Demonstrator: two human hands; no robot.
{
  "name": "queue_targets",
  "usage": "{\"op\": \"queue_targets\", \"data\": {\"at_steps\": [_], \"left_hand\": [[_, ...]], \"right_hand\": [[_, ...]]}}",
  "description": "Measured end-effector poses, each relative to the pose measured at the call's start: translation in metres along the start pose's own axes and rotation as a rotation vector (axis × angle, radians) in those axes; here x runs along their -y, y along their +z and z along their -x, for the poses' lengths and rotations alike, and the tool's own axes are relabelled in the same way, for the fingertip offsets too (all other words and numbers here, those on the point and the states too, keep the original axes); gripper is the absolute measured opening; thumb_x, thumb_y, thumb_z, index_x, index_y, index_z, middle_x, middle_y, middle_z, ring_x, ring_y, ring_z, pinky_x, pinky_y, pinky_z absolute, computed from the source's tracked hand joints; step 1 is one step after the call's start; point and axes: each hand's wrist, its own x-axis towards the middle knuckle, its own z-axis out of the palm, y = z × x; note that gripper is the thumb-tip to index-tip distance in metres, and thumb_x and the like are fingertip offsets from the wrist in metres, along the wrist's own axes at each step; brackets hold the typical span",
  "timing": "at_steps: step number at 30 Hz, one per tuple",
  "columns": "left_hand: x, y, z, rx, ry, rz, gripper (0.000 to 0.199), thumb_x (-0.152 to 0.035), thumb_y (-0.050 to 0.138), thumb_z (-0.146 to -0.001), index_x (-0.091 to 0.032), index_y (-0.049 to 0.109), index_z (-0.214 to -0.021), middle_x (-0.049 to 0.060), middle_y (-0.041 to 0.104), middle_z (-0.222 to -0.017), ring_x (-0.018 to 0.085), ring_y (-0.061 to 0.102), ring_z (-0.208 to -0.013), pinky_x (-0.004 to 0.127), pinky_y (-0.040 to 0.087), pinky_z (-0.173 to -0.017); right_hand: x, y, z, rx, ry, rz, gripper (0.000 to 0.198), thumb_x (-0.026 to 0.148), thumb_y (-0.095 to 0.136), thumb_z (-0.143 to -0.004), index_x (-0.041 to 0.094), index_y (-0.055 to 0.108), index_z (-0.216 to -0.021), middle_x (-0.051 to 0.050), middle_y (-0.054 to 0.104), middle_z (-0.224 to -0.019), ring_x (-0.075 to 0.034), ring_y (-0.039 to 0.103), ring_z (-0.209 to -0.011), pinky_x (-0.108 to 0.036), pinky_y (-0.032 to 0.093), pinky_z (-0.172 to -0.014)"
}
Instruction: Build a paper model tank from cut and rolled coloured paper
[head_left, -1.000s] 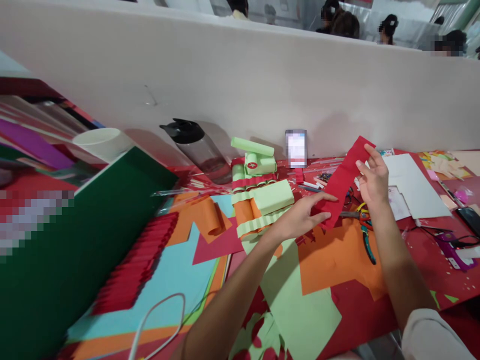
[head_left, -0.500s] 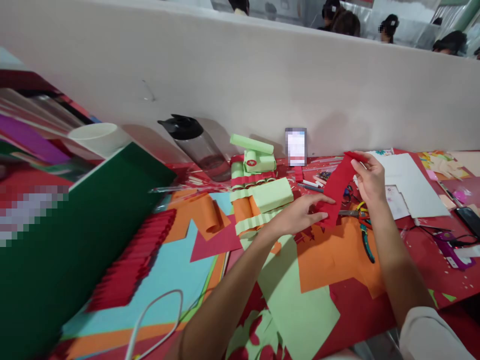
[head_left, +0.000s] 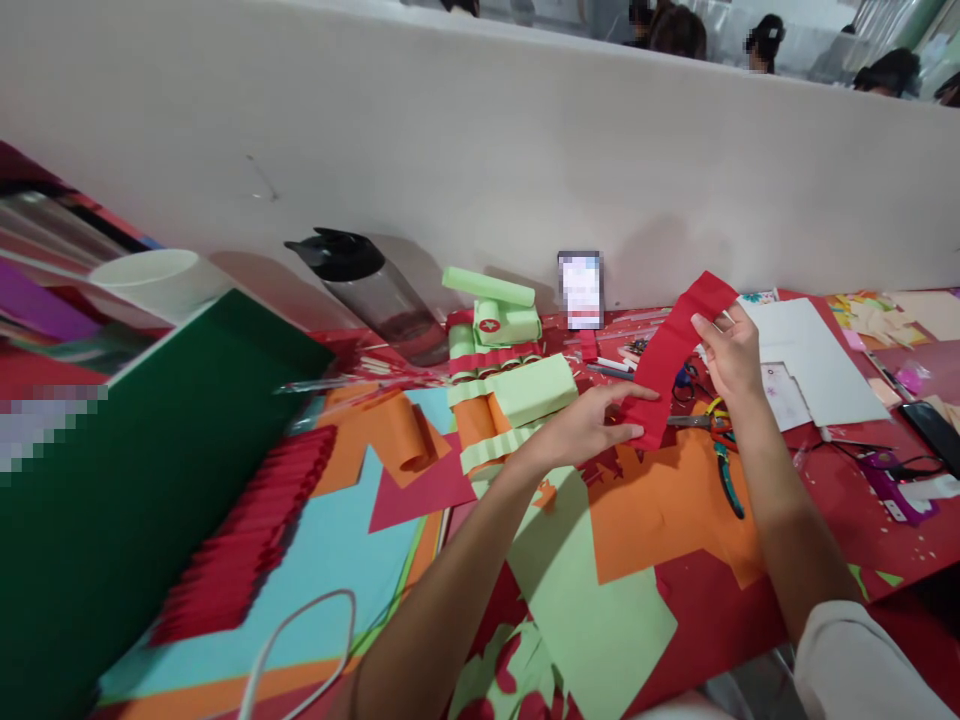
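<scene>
A long red paper strip (head_left: 675, 340) is held up at a slant between my two hands. My left hand (head_left: 589, 425) pinches its lower end, with the fingers stretched along the paper. Near the upper end, my right hand (head_left: 729, 350) grips the strip's edge between thumb and fingers. Just left of my left hand stands a paper model (head_left: 532, 388) of green and orange rolls and boxes, with a red star emblem on its upper part. Beneath the strip lie scissors (head_left: 694, 422) and pliers with teal handles (head_left: 727, 485). Orange paper (head_left: 667, 510) spreads below them.
A dark green board (head_left: 150, 480) leans at the left, beside a pleated red paper piece (head_left: 247, 545). A water bottle (head_left: 375, 300) and a phone (head_left: 581, 290) stand by the white partition (head_left: 450, 150). Light green paper (head_left: 600, 610) lies in front; white board (head_left: 825, 360) sits right.
The top end of the red strip has unfolded and now stands up straighter above my right hand. The view has shifted slightly; both hands keep hold of the paper.
</scene>
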Motion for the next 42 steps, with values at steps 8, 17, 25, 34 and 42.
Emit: {"op": "queue_targets", "data": {"at_steps": [8, 17, 25, 34, 42], "left_hand": [[0.000, -0.002, 0.001, -0.027, -0.022, 0.049, 0.046, -0.041, 0.074, -0.089, -0.022, 0.069, -0.131, 0.011, 0.071, -0.127, 0.021, 0.070, -0.090, 0.033, 0.059, -0.079], [-0.011, -0.001, 0.004, -0.308, 0.105, 0.089, 0.054, -0.036, 0.069, -0.094, -0.025, 0.060, -0.146, 0.011, 0.067, -0.128, 0.013, 0.061, -0.076, 0.029, 0.054, -0.073], [-0.008, -0.005, 0.003, -0.437, 0.102, 0.118, 0.061, -0.035, 0.066, -0.095, -0.026, 0.051, -0.153, 0.010, 0.069, -0.122, 0.016, 0.062, -0.079, 0.029, 0.056, -0.070], [-0.010, -0.015, 0.007, -0.371, 0.134, 0.134, 0.042, -0.040, 0.062, -0.099, -0.022, 0.066, -0.136, 0.013, 0.063, -0.146, 0.027, 0.066, -0.120, 0.040, 0.056, -0.099], [-0.020, -0.024, 0.014, -0.314, 0.132, 0.072, 0.037, -0.052, 0.064, -0.098, -0.021, 0.075, -0.113, 0.009, 0.075, -0.112, 0.023, 0.069, -0.100, 0.035, 0.056, -0.088]], "right_hand": [[0.005, 0.000, 0.001, -0.083, 0.081, 0.005, 0.046, 0.046, 0.089, -0.074, 0.025, 0.066, -0.108, -0.001, 0.077, -0.092, -0.021, 0.075, -0.087, -0.033, 0.065, -0.074], [0.021, 0.012, 0.016, 0.320, 0.366, -0.019, 0.074, 0.047, 0.085, -0.082, 0.036, 0.049, -0.145, -0.005, 0.072, -0.131, -0.022, 0.070, -0.120, -0.042, 0.059, -0.103], [0.037, 0.021, 0.026, 0.677, 0.351, 0.154, 0.066, 0.040, 0.079, -0.088, 0.033, 0.053, -0.149, 0.000, 0.071, -0.096, -0.018, 0.071, -0.089, -0.033, 0.062, -0.084], [0.029, 0.031, 0.028, 0.595, 0.147, 0.266, 0.035, 0.031, 0.077, -0.088, 0.028, 0.069, -0.123, 0.000, 0.070, -0.089, -0.017, 0.068, -0.082, -0.032, 0.059, -0.078], [0.034, 0.035, 0.032, 0.664, 0.074, 0.277, 0.013, 0.031, 0.073, -0.090, 0.023, 0.068, -0.099, -0.002, 0.072, -0.097, -0.018, 0.069, -0.092, -0.033, 0.057, -0.085]]}}
